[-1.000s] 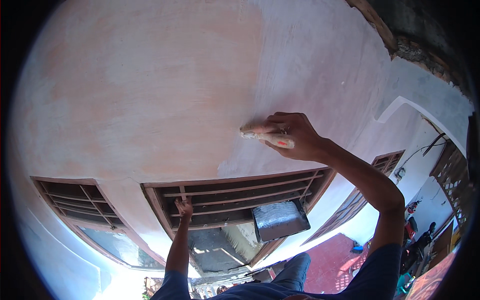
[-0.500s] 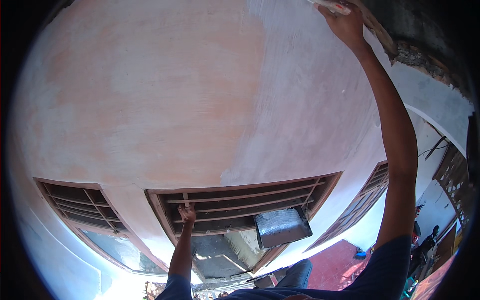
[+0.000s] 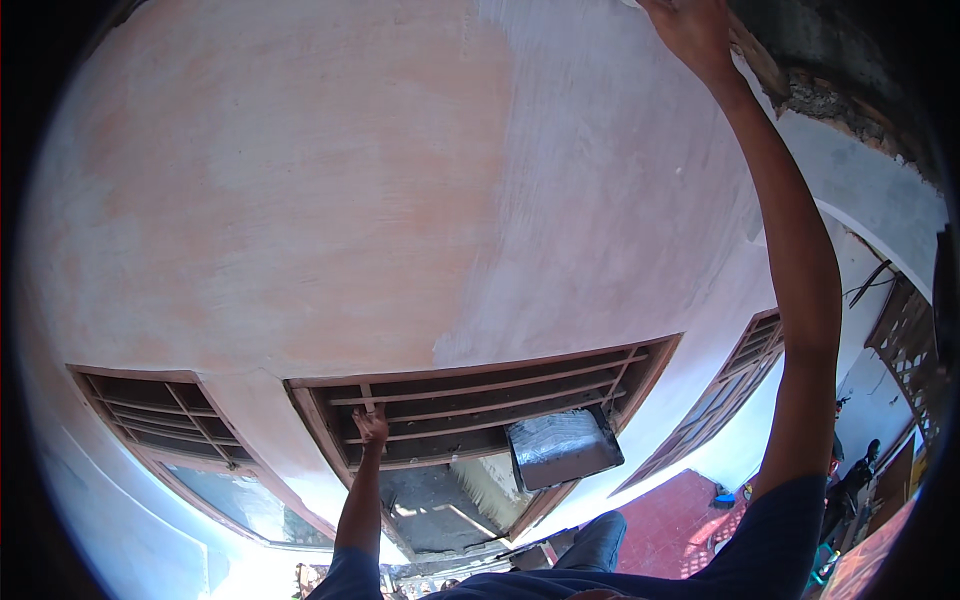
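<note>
At the upper edge, my right hand point(image 3: 695, 35) is raised against the wall point(image 3: 600, 200), its fingers partly cut off by the picture's rim. It grips what looks like a pale-handled paintbrush, now almost wholly out of view; its bristles do not show. Fresh whitish, streaked coating covers the wall's right part, while the left part stays patchy peach. Lower down, my left hand point(image 3: 371, 426) is closed round a wooden bar of the window grille point(image 3: 480, 402). To its right, a black paint tray point(image 3: 565, 450) with shiny whitish and brownish areas hangs at the grille.
A second barred window point(image 3: 165, 415) is at the left, another point(image 3: 715, 400) at the right. Rough broken masonry point(image 3: 850, 120) edges the upper right. Far below lie a red floor point(image 3: 670, 525) and a blue object point(image 3: 724, 498). My knee point(image 3: 595, 543) shows below the tray.
My right hand has moved slightly upward, carrying the pale handle almost out of the picture. My left hand stays on the grille bar, and the tray hangs in the same place.
</note>
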The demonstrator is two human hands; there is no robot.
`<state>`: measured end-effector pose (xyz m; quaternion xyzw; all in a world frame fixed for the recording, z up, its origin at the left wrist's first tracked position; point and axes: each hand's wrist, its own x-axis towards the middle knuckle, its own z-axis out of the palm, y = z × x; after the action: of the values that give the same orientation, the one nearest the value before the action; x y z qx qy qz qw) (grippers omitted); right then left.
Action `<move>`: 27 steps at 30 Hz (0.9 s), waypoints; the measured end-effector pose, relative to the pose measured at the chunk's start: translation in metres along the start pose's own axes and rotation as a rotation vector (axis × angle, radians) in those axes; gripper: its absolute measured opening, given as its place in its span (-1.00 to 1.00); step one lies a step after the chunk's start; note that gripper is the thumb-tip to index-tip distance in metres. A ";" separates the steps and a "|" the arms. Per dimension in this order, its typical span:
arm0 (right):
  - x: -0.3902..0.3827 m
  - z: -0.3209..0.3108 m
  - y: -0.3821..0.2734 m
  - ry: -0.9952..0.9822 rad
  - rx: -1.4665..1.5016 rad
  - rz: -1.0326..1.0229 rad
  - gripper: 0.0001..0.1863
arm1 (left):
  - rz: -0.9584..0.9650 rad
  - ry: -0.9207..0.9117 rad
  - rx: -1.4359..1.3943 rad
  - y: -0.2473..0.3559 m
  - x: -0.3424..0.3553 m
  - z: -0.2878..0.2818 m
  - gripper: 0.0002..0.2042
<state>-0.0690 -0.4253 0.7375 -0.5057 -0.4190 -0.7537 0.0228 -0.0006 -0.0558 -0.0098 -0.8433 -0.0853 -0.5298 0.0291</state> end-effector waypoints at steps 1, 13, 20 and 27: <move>0.007 0.004 0.007 -0.222 -0.204 0.066 -0.78 | -0.023 0.017 -0.076 0.007 0.006 -0.001 -0.72; -0.165 -0.031 -0.190 -0.774 0.673 0.147 -0.75 | -0.123 0.024 -0.141 -0.002 -0.004 -0.001 -0.75; -0.059 0.005 -0.093 -0.425 0.150 0.312 -0.76 | -0.024 0.019 -0.065 -0.017 -0.012 -0.002 -0.72; -0.096 0.011 -0.116 -0.318 0.004 0.089 -0.74 | -0.072 -0.012 -0.107 -0.009 -0.004 -0.010 -0.74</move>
<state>-0.0673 -0.3799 0.5935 -0.6367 -0.3959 -0.6616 -0.0093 -0.0129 -0.0484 -0.0099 -0.8432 -0.0875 -0.5292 -0.0357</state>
